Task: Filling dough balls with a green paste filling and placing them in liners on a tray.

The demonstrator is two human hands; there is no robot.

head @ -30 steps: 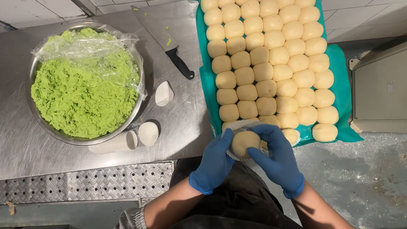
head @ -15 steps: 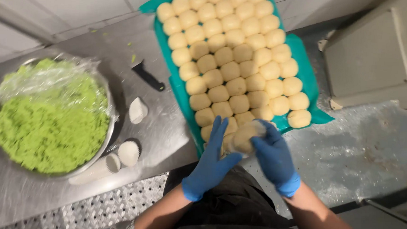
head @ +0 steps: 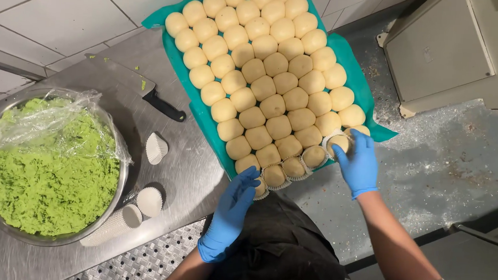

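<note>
Right hand (head: 359,163) pinching a paper-cupped dough ball (head: 339,143) at the tray's (head: 351,86) lower-right edge — left hand (head: 231,210), fingers loosely spread, at lower centre touching the tray's near corner.

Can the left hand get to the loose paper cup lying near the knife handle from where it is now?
Probably yes. The left hand hovers at the tray's near corner, and only bare steel counter lies between it and the paper cup.

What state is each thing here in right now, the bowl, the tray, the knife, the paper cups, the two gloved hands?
Bowl: full of green paste, plastic wrap peeled halfway back.
Tray: packed with dough balls.
Knife: lying flat on the counter.
Paper cups: empty, upside down.
Right hand: holding a dough ball in a cup at the tray's corner.
Left hand: open, touching the tray's near edge.
</note>
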